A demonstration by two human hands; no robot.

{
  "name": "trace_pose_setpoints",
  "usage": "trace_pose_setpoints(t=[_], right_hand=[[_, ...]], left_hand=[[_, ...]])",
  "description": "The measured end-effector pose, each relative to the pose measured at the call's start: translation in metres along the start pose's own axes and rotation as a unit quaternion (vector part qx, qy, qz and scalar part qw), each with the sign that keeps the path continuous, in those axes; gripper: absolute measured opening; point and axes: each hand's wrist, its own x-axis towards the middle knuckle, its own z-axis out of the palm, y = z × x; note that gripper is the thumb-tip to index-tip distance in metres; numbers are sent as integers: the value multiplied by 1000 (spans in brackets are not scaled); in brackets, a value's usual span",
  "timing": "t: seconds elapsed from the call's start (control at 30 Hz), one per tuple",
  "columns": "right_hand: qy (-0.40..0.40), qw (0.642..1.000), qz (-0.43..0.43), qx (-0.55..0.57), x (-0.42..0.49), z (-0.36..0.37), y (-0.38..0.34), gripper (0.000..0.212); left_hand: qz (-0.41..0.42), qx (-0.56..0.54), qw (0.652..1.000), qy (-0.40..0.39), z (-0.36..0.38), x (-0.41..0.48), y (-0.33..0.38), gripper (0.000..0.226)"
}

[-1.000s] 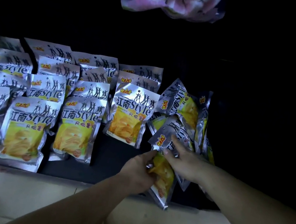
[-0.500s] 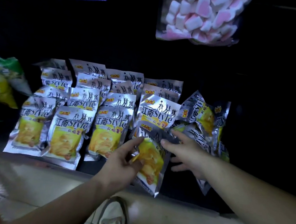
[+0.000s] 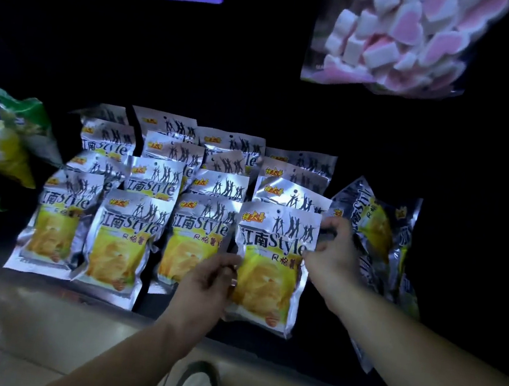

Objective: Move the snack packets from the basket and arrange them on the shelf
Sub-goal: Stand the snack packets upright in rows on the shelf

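The silver packet (image 3: 272, 260) read "江南Style" in dark letters, with an orange-and-yellow logo at its top corner and black dancing silhouettes beside it (the smaller characters under the name were partly covered by the right hand (image 3: 332, 258)). Below the lettering, a yellow panel showed crisps. The packet lay flat at the front of the dark shelf (image 3: 306, 355), rightmost in the front row, with rows of like packets (image 3: 154, 179) overlapping behind. The left hand (image 3: 205, 286) pinched its lower left edge; the right hand pinched its upper right edge. A loose heap of packets (image 3: 374, 234) lay just to the right. A marshmallow bag (image 3: 396, 40), pink and white, hung above.
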Motion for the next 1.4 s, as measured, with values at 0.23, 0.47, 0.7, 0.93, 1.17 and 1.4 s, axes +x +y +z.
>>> trace_pose_setpoints(t=[0.23, 0.47, 0.7, 0.93, 1.17, 1.4], right_hand=[[14, 997, -10, -72, 22, 10, 16, 47], [-41, 994, -11, -97, 32, 25, 25, 36], [-69, 995, 21, -71, 34, 22, 33, 36], [-130, 986, 3, -100, 34, 14, 34, 33], [-213, 963, -62, -152, 25, 15, 38, 50], [-243, 955, -64, -157, 20, 5, 45, 52]], left_hand=[[4, 148, 988, 33, 2, 30, -20, 35], [-25, 302, 952, 37, 5, 32, -40, 19], [143, 422, 895, -20, 18, 8, -49, 48], [86, 490, 865, -62, 37, 19, -51, 79], [98, 478, 871, -49, 46, 17, -65, 83], [131, 496, 858, -31, 52, 10, -71, 90]])
